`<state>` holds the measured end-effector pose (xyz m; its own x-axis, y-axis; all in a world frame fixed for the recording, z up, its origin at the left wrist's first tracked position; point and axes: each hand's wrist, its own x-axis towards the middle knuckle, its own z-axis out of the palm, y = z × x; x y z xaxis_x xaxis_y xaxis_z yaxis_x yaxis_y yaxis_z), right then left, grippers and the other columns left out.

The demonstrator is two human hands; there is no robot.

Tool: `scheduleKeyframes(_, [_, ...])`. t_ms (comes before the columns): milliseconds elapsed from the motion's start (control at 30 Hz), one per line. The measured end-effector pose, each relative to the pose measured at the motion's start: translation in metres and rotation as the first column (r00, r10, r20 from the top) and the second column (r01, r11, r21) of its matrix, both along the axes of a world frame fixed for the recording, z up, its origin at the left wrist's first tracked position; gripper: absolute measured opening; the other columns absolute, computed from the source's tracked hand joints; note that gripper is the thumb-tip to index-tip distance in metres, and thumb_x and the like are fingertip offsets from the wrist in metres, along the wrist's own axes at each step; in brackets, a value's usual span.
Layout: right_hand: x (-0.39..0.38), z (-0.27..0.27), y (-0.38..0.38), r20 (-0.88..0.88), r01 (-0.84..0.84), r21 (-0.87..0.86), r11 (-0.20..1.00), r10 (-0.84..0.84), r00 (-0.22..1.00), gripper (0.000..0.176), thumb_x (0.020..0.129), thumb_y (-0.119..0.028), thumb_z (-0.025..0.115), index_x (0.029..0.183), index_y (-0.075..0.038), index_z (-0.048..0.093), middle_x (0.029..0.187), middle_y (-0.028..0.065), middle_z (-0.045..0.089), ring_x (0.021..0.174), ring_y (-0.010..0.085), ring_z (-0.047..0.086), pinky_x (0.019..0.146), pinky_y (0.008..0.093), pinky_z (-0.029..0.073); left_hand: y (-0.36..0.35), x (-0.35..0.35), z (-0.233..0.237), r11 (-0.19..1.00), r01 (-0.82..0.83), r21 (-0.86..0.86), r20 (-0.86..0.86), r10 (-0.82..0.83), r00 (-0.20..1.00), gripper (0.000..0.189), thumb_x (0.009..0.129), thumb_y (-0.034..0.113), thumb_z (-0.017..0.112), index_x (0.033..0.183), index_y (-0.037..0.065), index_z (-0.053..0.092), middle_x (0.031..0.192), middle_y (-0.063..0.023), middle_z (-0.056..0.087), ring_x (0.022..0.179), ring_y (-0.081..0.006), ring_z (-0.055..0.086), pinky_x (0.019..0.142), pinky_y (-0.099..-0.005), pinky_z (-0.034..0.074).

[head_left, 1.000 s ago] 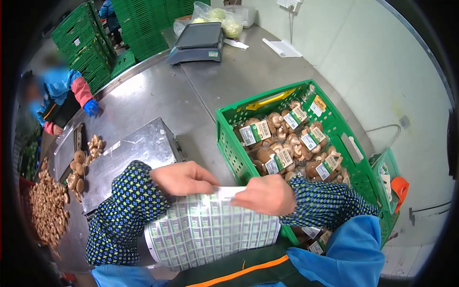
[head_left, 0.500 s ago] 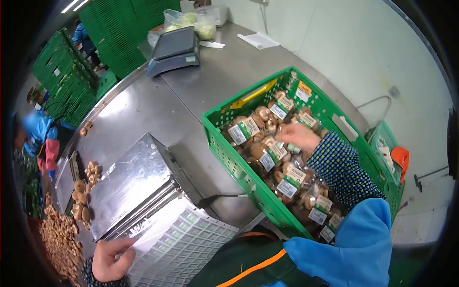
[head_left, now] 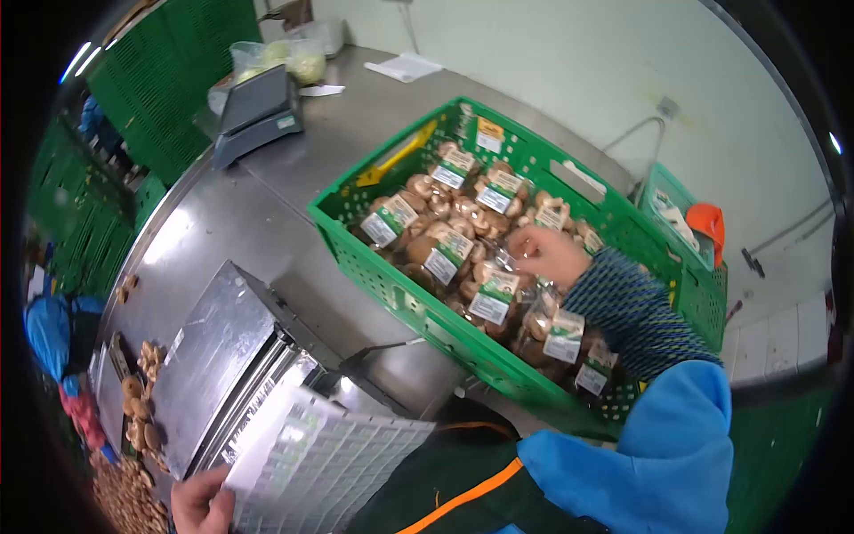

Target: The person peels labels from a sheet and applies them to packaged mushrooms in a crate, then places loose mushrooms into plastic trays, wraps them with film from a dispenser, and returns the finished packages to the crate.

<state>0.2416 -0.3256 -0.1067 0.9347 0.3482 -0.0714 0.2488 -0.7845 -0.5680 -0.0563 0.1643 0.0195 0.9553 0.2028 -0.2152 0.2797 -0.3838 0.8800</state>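
Note:
Packs of brown mushrooms with green and white labels (head_left: 494, 296) fill a green crate (head_left: 418, 316). Over the packs, near the crate's middle, is my right hand (head_left: 550, 255), its fingers closed on the clear film of a mushroom pack. At the lower left, my left hand (head_left: 203, 500) pinches the edge of a sheet of labels (head_left: 334, 454). The sheet slants across the front of a metal wrapping machine (head_left: 218, 356) and hides part of it.
A grey scale (head_left: 258, 111) stands at the back of the steel table, beside bagged pale vegetables (head_left: 302, 67). Loose mushrooms (head_left: 138, 409) lie left of the machine. A teal basket (head_left: 680, 209) is behind the crate. A person in blue (head_left: 49, 334) is at the far left.
The view has shifted, so the crate and scale appear further left. My right hand has moved among the packs and now grips film. My left hand sits lower in view, still on the sheet.

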Motion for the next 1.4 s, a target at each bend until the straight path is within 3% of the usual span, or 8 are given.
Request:
scheduleKeyframes(100, [-0.032, 0.035, -0.042, -0.635, 0.295, 0.38, 0.877, 0.015, 0.772, 0.035, 0.073, -0.013, 0.068, 0.105, -0.006, 0.055, 0.087, 0.0031, 0.06, 0.079, 0.0102, 0.056, 0.063, 0.0238, 0.045, -0.016, -0.008, 0.023, 0.993, -0.115, 0.02, -0.004, 0.115, 0.993, 0.025, 0.08, -0.003, 0.054, 0.104, -0.009, 0.058, 0.098, -0.0143, 0.063, 0.094, -0.0194, 0.056, 0.083, -0.0284, 0.043])
scheduleKeyframes(300, [-0.096, -0.01, -0.06, -0.211, 0.185, -0.038, 0.982, -0.189, 0.959, 0.035, 0.066, -0.021, 0.074, 0.092, -0.001, 0.06, 0.083, 0.006, 0.06, 0.08, 0.015, 0.057, 0.071, 0.0279, 0.046, 0.002, -0.002, -0.008, 0.993, -0.117, 0.022, -0.052, 0.118, 0.992, 0.024, 0.082, 0.0, 0.055, 0.104, -0.008, 0.058, 0.096, -0.0148, 0.063, 0.087, -0.0186, 0.058, 0.081, -0.0285, 0.043])
scheduleKeyframes(533, [-0.15, -0.001, -0.122, -0.79, 0.783, 0.138, 0.606, -0.41, 0.456, 0.051, 0.059, 0.006, 0.062, 0.11, -0.003, 0.056, 0.094, 0.0091, 0.056, 0.086, 0.019, 0.055, 0.067, 0.029, 0.049, 0.015, 0.011, -0.006, 1.0, -0.027, 0.011, -0.041, 0.027, 0.999, 0.025, 0.081, 0.0, 0.055, 0.105, -0.007, 0.058, 0.098, -0.014, 0.062, 0.091, -0.0182, 0.056, 0.084, -0.0279, 0.041])
scheduleKeyframes(700, [-0.167, -0.005, -0.105, 0.198, 0.42, -0.43, 0.799, -0.37, 0.908, 0.034, 0.061, -0.012, 0.068, 0.094, -0.005, 0.062, 0.089, 0.0119, 0.062, 0.09, 0.0213, 0.057, 0.076, 0.0306, 0.047, -0.014, 0.041, 0.009, 0.989, 0.146, 0.027, -0.165, -0.14, 0.976, 0.025, 0.08, 0.0, 0.055, 0.104, -0.005, 0.057, 0.101, -0.0137, 0.06, 0.092, -0.0213, 0.055, 0.084, -0.0316, 0.041])
scheduleKeyframes(833, [-0.15, 0.125, 0.003, -0.187, 0.133, 0.579, 0.804, -0.028, 0.982, 0.03, 0.082, -0.005, 0.057, 0.112, -0.001, 0.05, 0.113, 0.0098, 0.054, 0.1, 0.0161, 0.054, 0.083, 0.0305, 0.046, -0.062, 0.075, 0.04, 0.763, 0.598, 0.246, -0.13, -0.585, 0.8, 0.025, 0.078, 0.009, 0.056, 0.097, -0.006, 0.06, 0.083, -0.0161, 0.066, 0.068, -0.019, 0.063, 0.066, -0.026, 0.048])
scheduleKeyframes(967, [-0.154, 0.144, 0.148, 0.163, -0.608, 0.23, 0.76, 0.586, 0.794, 0.043, 0.073, -0.024, 0.066, 0.109, -0.005, 0.051, 0.098, 0.0153, 0.059, 0.093, 0.0303, 0.057, 0.078, 0.037, 0.045, -0.109, 0.107, 0.042, 0.614, 0.716, 0.332, 0.016, -0.762, 0.647, 0.029, 0.078, 0.014, 0.062, 0.105, 0.003, 0.058, 0.081, -0.0145, 0.063, 0.072, -0.0326, 0.061, 0.067, -0.0336, 0.05])
scheduleKeyframes(1100, [-0.127, 0.156, 0.164, -0.022, -0.626, 0.191, 0.756, 0.641, 0.768, 0.029, 0.073, -0.021, 0.063, 0.098, -0.006, 0.057, 0.081, 0.0142, 0.061, 0.078, 0.0321, 0.06, 0.069, 0.0398, 0.046, -0.072, 0.091, 0.055, 0.651, 0.511, 0.561, 0.124, -0.677, 0.725, 0.038, 0.068, 0.008, 0.072, 0.104, 0.005, 0.06, 0.097, -0.0116, 0.057, 0.088, -0.0248, 0.059, 0.072, -0.0318, 0.049])
scheduleKeyframes(1400, [-0.121, 0.156, 0.225, -0.102, -0.619, 0.272, 0.737, 0.662, 0.743, 0.028, 0.079, -0.013, 0.061, 0.104, -0.002, 0.057, 0.076, 0.008, 0.062, 0.067, 0.0181, 0.06, 0.063, 0.0272, 0.048, -0.016, 0.074, 0.013, 0.893, 0.388, 0.225, 0.268, -0.44, 0.857, 0.024, 0.081, 0.011, 0.061, 0.104, 0.004, 0.06, 0.09, -0.0138, 0.065, 0.076, -0.0194, 0.064, 0.069, -0.0284, 0.05])
